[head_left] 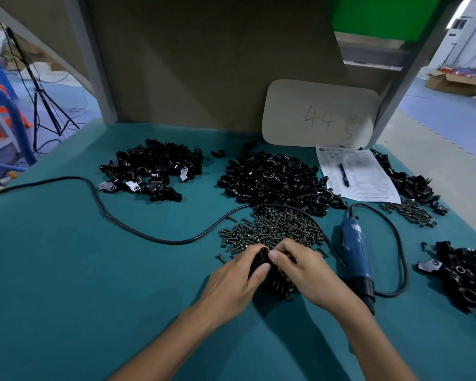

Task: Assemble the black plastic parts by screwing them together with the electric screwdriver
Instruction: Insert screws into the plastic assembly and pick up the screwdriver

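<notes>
- The left hand [239, 276] is curled round a black part [259, 261], with the thumb across its near face. It holds the part just above the surface [66, 270], near and centre.
- The right hand [300, 268] meets it from the right, its fingertips pinched together at the top of the part. They hide whether a screw sits between them.
- My reading is that the step in hand is seating a screw, or mating a second piece, before driving.
- Both hands are over the near edge of the screw pile [275, 229], so the next fastener is within a finger's reach.
- To do this well, keep the left grip firm and turn the hole up towards the eye. Start the screw straight by hand so that it stands on its own.
- The electric screwdriver [355, 251] lies idle just to the right, its tip pointing near and its cable [121, 224] looping across the surface. The right hand must let go of the part before it can fetch the tool.
- A crooked start would probably cross-thread the plastic, so check that the screw is square before pressing the bit in.
- Loose parts lie in a far-left heap [154, 169] and a far-centre heap [275, 180]. The near-right heap [467, 276] looks like finished assemblies, so a done piece likely goes there.
- A paper form [368, 182] with a pen [344, 174] on it lies far right, clear of the work.
</notes>
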